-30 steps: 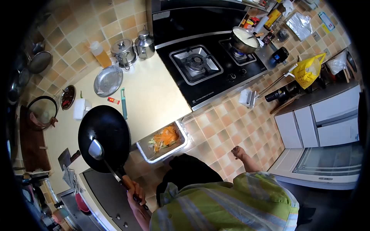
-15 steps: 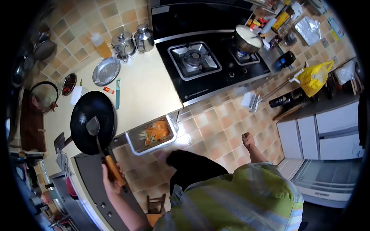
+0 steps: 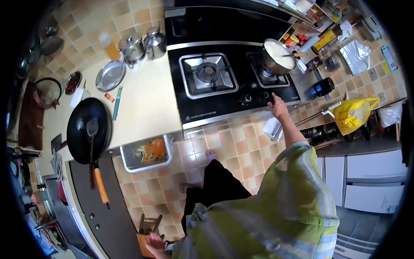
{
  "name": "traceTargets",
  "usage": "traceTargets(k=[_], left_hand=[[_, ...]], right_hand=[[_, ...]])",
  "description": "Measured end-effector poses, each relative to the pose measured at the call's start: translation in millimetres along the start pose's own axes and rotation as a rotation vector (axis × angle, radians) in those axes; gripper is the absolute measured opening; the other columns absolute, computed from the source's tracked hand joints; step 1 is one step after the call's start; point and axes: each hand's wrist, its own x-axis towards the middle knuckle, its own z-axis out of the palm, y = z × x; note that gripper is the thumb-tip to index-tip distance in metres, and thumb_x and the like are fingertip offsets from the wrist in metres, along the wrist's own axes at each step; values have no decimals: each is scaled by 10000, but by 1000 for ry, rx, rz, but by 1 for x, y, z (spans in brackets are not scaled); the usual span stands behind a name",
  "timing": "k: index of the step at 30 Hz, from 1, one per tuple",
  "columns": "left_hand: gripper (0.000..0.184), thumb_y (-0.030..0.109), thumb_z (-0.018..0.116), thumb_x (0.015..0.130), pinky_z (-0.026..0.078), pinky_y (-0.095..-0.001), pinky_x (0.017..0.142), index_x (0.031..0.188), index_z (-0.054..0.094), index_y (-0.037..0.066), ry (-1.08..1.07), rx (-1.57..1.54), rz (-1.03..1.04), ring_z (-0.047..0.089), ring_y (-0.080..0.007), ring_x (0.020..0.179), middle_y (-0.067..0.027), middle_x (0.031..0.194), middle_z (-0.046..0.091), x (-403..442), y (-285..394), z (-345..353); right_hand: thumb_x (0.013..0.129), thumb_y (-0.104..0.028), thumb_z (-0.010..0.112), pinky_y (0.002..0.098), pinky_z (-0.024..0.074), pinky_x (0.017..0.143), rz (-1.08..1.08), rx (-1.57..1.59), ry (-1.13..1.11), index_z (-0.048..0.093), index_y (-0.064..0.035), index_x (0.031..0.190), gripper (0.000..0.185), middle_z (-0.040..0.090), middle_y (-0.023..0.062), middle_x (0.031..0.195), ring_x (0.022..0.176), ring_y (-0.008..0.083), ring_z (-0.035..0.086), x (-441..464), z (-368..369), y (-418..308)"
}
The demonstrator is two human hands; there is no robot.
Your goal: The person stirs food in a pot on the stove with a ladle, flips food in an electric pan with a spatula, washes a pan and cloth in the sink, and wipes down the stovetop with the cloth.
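My right hand [image 3: 278,107] reaches over the front edge of the black gas stove [image 3: 207,108], forefinger stretched out just right of a burner knob [image 3: 264,96]. Whether it touches the knob I cannot tell. Above it, a metal pot [image 3: 276,64] of whitish liquid, with a wooden-handled utensil [image 3: 297,55] in it, stands on the lit right burner. Low in the view, my left hand [image 3: 155,244] hangs near a wooden stool [image 3: 148,225], loosely curled and holding nothing. The black wok [image 3: 84,134] rests at the counter's edge, a wooden-handled spatula [image 3: 92,127] lying in it.
Below the counter [image 3: 146,99] juts a bin [image 3: 125,162] of vegetable scraps. A teal peeler [image 3: 117,103], a metal lid [image 3: 110,75] and metal canisters [image 3: 131,47] lie behind the wok. A yellow bag [image 3: 355,115] hangs at the right, above white drawers [image 3: 375,166].
My left hand has let go of the wooden spatula handle and dropped back toward the stool. My right hand has moved forward from my side to the stove knobs. The view has shifted.
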Motion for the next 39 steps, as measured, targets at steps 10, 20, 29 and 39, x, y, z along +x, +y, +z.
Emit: traceTargets(k=[10,20,29,39], left_hand=[[330,435,587,933,447,-278,682,854,529,120,170,76,-85,515,-155,749,-21,789,514,-7,-170,6],[188,315,608,970,508,-316,775,941,624,130,-317,4,-220,603,-163,857,5,901,643,-28,-195,152],[304,271,520,1010,600,-368,696,1040,641,-6,417,11,-146,696,-236,762,-133,930,717,-49,-234,82],[354,188,521,1017,630,-401,794,1336,500,34,445,-268,91,713,-280,922,-161,1135,666,-59,-205,24]], right_hand=[[872,-220,667,408,516,901,-512,-256,-236,630,-21,1010,244,663,176,1038,1031,341,620,68,-14,1],[949,-657,436,493,541,905,94,-199,-595,763,-48,1007,693,730,216,1074,1074,389,684,92,-27,-26],[1002,-472,538,519,536,755,-449,-104,-386,679,-31,986,463,704,250,880,879,445,686,17,-42,-119],[936,-196,690,442,533,777,-1205,348,-807,648,-17,1147,280,692,203,955,869,381,672,-181,-52,-405]])
